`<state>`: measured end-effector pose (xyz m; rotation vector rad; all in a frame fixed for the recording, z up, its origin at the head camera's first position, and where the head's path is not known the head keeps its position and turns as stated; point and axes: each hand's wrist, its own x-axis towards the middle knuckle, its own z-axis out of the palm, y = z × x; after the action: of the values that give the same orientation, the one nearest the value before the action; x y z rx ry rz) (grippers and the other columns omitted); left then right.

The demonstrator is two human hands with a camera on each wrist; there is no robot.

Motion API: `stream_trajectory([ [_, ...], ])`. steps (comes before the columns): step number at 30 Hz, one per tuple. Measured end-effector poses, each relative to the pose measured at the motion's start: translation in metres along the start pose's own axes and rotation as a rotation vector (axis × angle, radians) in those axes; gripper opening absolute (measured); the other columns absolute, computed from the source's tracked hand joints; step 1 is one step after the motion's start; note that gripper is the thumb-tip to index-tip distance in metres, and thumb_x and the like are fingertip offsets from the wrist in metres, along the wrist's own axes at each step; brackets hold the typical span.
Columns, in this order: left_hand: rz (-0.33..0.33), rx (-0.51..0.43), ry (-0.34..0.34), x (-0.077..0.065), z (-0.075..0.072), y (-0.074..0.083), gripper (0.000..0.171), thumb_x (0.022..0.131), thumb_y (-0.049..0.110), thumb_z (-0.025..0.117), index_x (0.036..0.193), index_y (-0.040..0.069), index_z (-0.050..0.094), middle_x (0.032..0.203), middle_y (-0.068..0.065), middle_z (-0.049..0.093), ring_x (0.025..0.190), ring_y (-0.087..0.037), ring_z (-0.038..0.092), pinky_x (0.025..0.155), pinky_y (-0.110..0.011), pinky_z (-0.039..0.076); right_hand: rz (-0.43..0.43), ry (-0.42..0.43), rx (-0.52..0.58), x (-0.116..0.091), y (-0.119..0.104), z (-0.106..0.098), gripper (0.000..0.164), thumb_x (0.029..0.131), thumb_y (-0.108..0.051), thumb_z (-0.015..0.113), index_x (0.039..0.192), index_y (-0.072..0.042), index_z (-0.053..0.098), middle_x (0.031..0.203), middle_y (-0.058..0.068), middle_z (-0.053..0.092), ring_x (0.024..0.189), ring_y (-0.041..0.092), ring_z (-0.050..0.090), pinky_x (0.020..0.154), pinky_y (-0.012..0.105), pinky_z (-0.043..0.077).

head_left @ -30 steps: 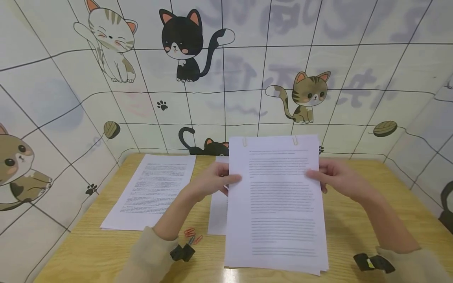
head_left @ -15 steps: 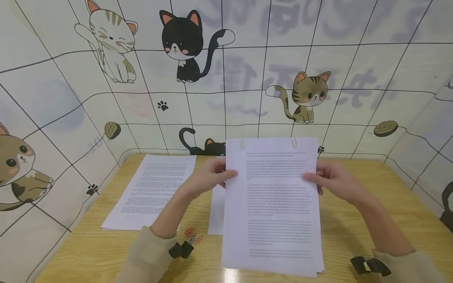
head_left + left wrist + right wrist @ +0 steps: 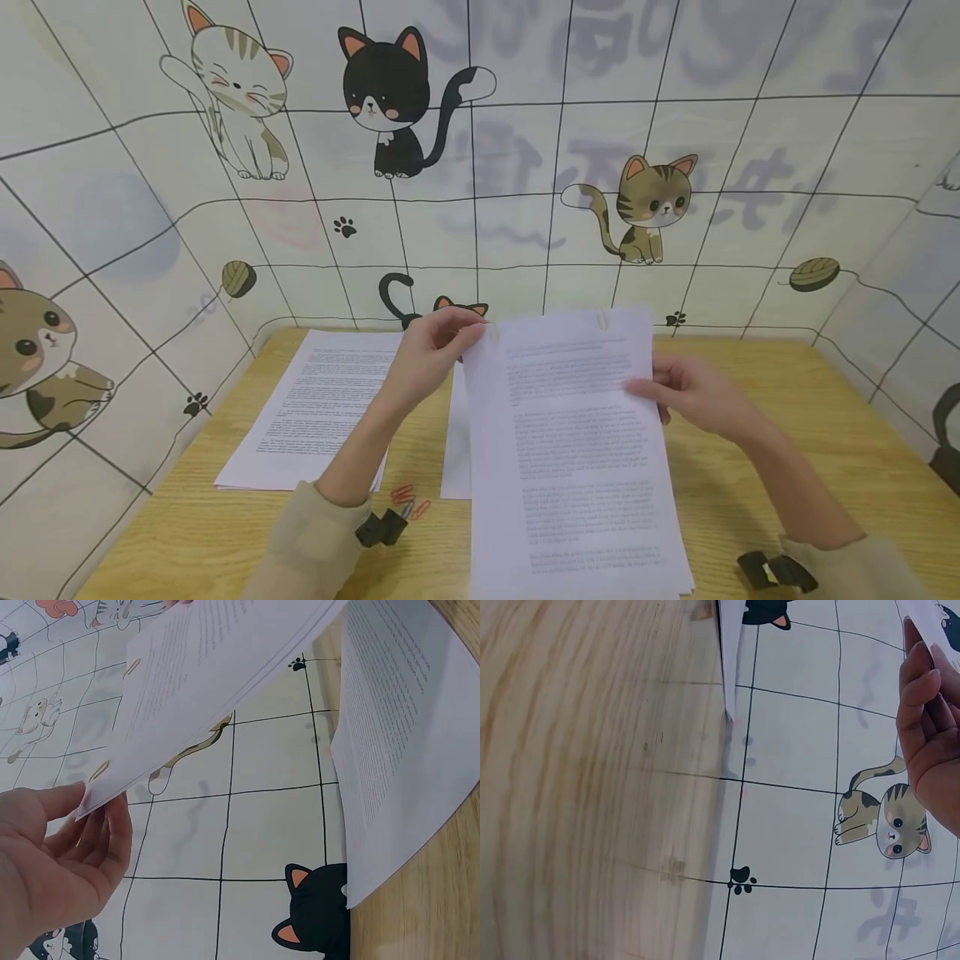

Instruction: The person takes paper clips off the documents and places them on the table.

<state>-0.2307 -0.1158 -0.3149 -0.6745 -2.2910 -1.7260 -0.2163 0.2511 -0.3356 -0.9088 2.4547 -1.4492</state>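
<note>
Both hands hold up a thin stack of printed paper sheets (image 3: 577, 458), with two pale yellow paper clips (image 3: 602, 320) along its top edge. My left hand (image 3: 431, 354) pinches the top left corner, right beside one clip; the left wrist view shows the thumb of this hand (image 3: 67, 847) in front and the fingers behind. On the right edge, a little below the top, my right hand (image 3: 697, 392) grips the sheets with its thumb on the front. In the right wrist view only part of that hand (image 3: 934, 727) shows at the frame's edge.
Another printed stack (image 3: 322, 400) lies on the wooden table (image 3: 787, 467) at the left. A further sheet (image 3: 456, 442) is partly hidden behind the held stack. Several red and blue paper clips (image 3: 405, 494) lie near the left sleeve. A cat-patterned wall (image 3: 517, 233) stands behind.
My left hand has shifted from the stack's left edge up to its top left corner. The held sheets have come lower and tilted slightly, and my right hand has moved slightly down and left.
</note>
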Motion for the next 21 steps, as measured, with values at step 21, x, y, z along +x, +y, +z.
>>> stream_trajectory([
  [21, 0.129, 0.202, -0.011, -0.0013, -0.0023, 0.002, 0.009, 0.097, 0.014, 0.069, 0.097, 0.005, 0.074, 0.088, -0.001, 0.072, 0.073, -0.015, 0.064, 0.066, -0.028, 0.055, -0.063, -0.021, -0.029, 0.0019, 0.0048, 0.0063, 0.012, 0.101, -0.003, 0.059, 0.108, 0.002, 0.067, 0.083, 0.006, 0.073, 0.054, 0.018, 0.056, 0.046, 0.026, 0.044],
])
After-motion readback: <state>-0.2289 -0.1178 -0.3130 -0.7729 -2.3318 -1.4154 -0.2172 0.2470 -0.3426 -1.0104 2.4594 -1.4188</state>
